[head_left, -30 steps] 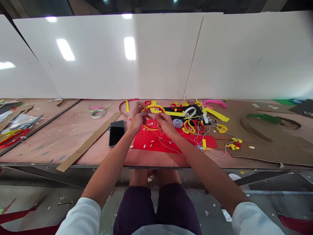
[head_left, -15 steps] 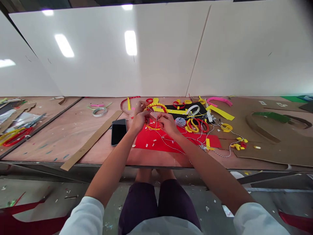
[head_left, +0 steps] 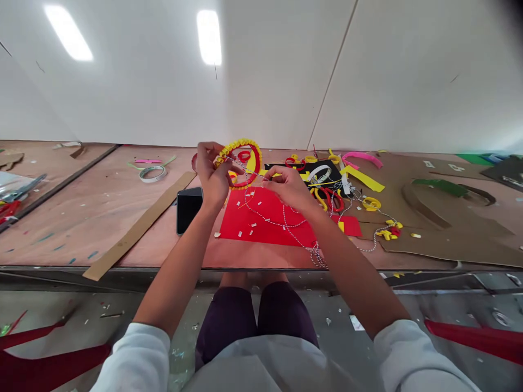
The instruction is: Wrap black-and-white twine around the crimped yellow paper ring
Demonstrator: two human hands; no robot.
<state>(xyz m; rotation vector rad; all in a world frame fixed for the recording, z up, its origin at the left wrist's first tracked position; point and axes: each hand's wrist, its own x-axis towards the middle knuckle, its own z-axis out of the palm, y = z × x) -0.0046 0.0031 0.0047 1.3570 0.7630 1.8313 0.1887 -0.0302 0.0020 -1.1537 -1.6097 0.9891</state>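
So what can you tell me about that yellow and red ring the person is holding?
The yellow and red ring is an open hoop with a knobbly yellow outer edge, like a row of beads, and a smooth red inner band. It looks like plastic, though that's hard to tell from here. The left hand grips its left side and holds it tilted up above the red sheet. A twisted white and dark string seems to pass by it towards the right hand.

Beaded ring (head_left: 256, 163) higher now, L hand (head_left: 212, 175) only; R hand (head_left: 288, 188) well off it.
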